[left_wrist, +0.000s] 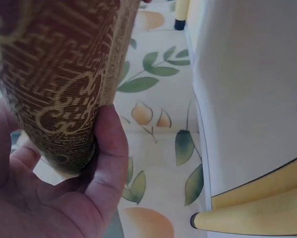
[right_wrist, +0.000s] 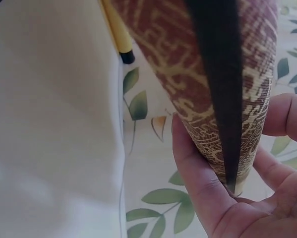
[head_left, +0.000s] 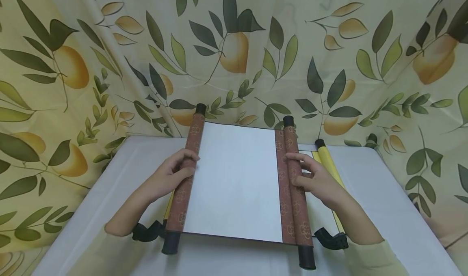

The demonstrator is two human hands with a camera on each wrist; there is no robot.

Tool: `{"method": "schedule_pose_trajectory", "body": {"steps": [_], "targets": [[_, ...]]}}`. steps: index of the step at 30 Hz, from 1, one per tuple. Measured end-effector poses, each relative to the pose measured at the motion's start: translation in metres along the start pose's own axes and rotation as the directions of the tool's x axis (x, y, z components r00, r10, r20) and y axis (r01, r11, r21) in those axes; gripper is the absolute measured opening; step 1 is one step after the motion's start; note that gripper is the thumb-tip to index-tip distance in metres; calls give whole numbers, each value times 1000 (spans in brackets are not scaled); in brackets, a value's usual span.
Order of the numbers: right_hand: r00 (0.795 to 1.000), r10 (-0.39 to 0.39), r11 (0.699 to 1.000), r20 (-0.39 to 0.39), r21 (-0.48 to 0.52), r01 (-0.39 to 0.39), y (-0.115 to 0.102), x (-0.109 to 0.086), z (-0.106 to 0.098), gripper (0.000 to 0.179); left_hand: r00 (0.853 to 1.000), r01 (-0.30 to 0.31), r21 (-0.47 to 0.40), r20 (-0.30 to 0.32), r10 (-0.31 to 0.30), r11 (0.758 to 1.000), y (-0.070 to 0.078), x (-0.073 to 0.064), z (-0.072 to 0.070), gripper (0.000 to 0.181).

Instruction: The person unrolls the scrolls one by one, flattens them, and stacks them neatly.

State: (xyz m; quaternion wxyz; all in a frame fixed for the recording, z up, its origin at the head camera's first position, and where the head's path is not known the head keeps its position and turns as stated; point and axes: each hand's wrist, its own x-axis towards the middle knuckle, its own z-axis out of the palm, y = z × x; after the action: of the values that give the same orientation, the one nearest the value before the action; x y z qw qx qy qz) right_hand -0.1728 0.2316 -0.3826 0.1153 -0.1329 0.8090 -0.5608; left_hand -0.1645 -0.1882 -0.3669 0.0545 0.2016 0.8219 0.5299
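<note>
A hanging scroll with blank white paper [head_left: 237, 182] is held partly unrolled above the table in the head view. Its two rollers are covered in reddish-brown patterned brocade and end in black knobs. My left hand [head_left: 170, 172] grips the left roller [head_left: 189, 174], thumb and fingers around it. On the other side my right hand [head_left: 318, 178] grips the right roller [head_left: 295, 186]. Both wrist views show the brocade close up, the left roller [left_wrist: 64, 74] and the right roller [right_wrist: 168, 59], between thumb and fingers. The scroll tilts, its top edge away from me.
Beneath it, a second scroll with yellow rollers [head_left: 330, 166] and black knobs lies open on the white table [head_left: 376, 182]; the raised scroll hides most of it. A curtain [head_left: 234, 93] with leaves and fruit hangs behind the table's far edge.
</note>
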Motion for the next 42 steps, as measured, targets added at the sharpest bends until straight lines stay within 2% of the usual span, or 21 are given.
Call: {"method": "schedule_pose_trajectory", "body": {"steps": [2, 7, 17, 23, 27, 31, 35, 42], "targets": [[1000, 7, 1000, -2, -8, -7, -2, -1, -2, 63, 1000, -21, 25, -1, 21, 999, 2, 0, 0, 18], [1000, 13, 1000, -6, -6, -13, -6, -5, -6, 63, 1000, -11, 84, -14, 12, 996, 4, 0, -1, 9], [1000, 6, 1000, -11, -10, -6, -9, -13, -10, 65, 1000, -10, 143, -1, 11, 990, 10, -4, -3, 14], [1000, -16, 1000, -2, -10, 16, -10, -13, -11, 65, 1000, -4, 254, -13, 7, 967, 11, -6, -6, 13], [1000, -3, 1000, -9, -13, 2, -9, -15, -12, 64, 1000, -7, 307, -13, 12, 952, 10, -7, -7, 15], [1000, -1, 1000, -6, -17, 1, -8, -15, -12, 65, 1000, 14, 295, -10, -12, 956, 7, -9, -9, 14], [1000, -6, 1000, -5, -29, 6, -5, -15, -12, 65, 999, 35, 266, -1, -36, 963, 4, -10, -10, 24], [1000, -13, 999, -7, -30, 12, -5, -16, -12, 65, 1000, 12, 315, -5, -11, 949, 2, -11, -13, 20]]}}
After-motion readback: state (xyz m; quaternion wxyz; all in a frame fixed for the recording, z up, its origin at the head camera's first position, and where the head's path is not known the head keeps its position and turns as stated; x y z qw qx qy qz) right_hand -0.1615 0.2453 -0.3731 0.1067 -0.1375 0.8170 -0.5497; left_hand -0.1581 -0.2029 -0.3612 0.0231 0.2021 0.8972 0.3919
